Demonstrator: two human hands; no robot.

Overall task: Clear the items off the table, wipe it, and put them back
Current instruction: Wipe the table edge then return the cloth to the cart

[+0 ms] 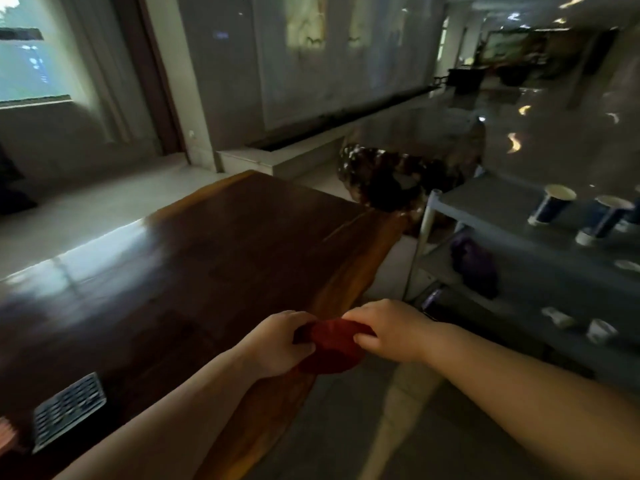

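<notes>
A dark red cloth [334, 348] is bunched between both my hands, just over the near right edge of the dark wooden table [194, 258]. My left hand [277, 344] grips its left side. My right hand [391, 332] pinches its right side with thumb and fingers. The tabletop is glossy and shows window light. A metal grille [67, 410] is set in the table surface at the lower left.
A grey shelf rack [502, 223] stands right of the table, with blue-and-white paper cups [552, 204] on top, a purple thing [476, 263] on its middle shelf and small white cups [601, 330] lower down. A dark carved stump [391, 178] sits beyond the table's far corner.
</notes>
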